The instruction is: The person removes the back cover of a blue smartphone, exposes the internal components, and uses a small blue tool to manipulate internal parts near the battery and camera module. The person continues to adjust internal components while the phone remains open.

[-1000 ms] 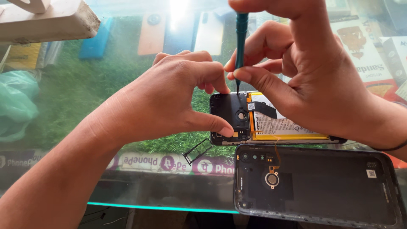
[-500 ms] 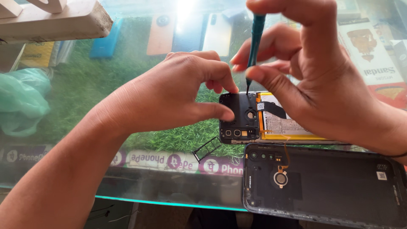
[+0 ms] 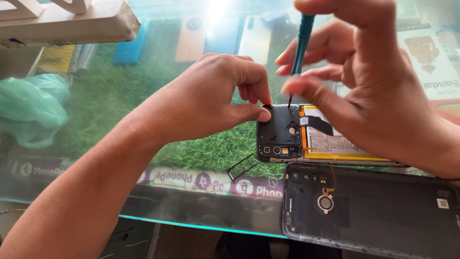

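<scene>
Fingers of the right hand stay clamped on the screwdriver; left hand still pinches the phone, now shifted right on the desk.

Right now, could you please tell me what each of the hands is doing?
Left hand: closed, pinching the top corner of the opened phone.
Right hand: closed on the teal screwdriver, tip on the phone.

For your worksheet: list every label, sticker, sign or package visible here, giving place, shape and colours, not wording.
Battery label: on the opened phone, rectangular, white and yellow.
Sticker strip: under the glass front edge, long, white with purple.
Printed package: upper right under the glass, white with brown picture.
Small sticker: back cover's right end, white square.
</scene>
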